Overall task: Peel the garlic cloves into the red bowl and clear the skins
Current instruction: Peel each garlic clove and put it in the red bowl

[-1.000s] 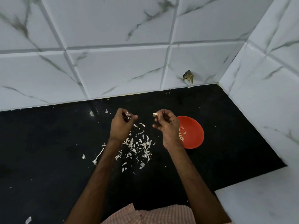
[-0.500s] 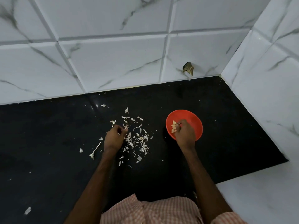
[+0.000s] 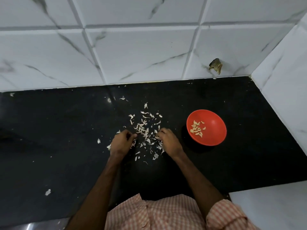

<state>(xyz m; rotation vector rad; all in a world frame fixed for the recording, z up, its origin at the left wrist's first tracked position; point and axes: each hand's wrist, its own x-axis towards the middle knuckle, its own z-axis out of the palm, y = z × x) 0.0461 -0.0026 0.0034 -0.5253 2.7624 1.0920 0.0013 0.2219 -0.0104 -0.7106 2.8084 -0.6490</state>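
The red bowl (image 3: 214, 138) stands on the black counter (image 3: 66, 146) at the right, holding several peeled garlic cloves (image 3: 197, 128). Left of it a loose pile of white garlic skins (image 3: 144, 128) is scattered on the counter. My left hand (image 3: 121, 142) sits at the pile's left edge with fingers curled, pinching skins at its fingertips. At the pile's right edge my right hand (image 3: 168, 141) curls its fingers down over skins. Both hands rest low on the counter, and the insides of the fists are hidden.
White marble-look tiles (image 3: 141, 52) close off the back, and a tiled side wall (image 3: 285, 97) stands at the right. Stray skin bits lie at the left (image 3: 99, 140) and front left (image 3: 48, 192). A brown chipped hole (image 3: 216, 64) marks the back wall.
My right hand dropped its clove in the red bowl, then moved left to the skin pile. My left hand came down from mid-air to the pile's left edge.
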